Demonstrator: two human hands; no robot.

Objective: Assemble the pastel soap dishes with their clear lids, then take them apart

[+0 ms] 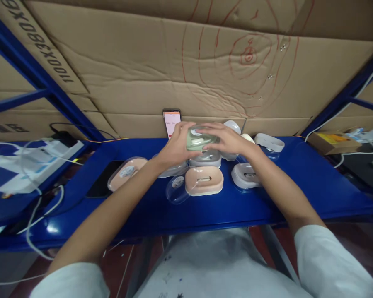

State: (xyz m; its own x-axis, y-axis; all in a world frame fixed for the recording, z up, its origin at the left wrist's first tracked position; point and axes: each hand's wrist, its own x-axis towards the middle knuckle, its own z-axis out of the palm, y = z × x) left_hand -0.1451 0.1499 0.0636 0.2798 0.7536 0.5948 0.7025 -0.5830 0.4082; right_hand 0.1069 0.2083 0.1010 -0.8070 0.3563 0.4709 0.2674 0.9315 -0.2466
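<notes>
Both my hands grip a pale green soap box (pixel 198 140) with a clear lid, held above the blue shelf (pixel 298 186). My left hand (pixel 175 145) wraps its left side and my right hand (pixel 225 138) covers its top right. Below it rest a grey box (pixel 205 159), a pink soap box base (pixel 204 181), a clear lid (pixel 176 189), a pink box with a clear lid (pixel 126 171) and a white box (pixel 247 176).
A phone (pixel 172 121) showing a timer leans on the cardboard wall behind. More white boxes and lids (pixel 269 142) lie at the back right. Cables and white packets (pixel 34 161) crowd the left; a cardboard box (pixel 332 142) sits far right. Blue frame bars rise on both sides.
</notes>
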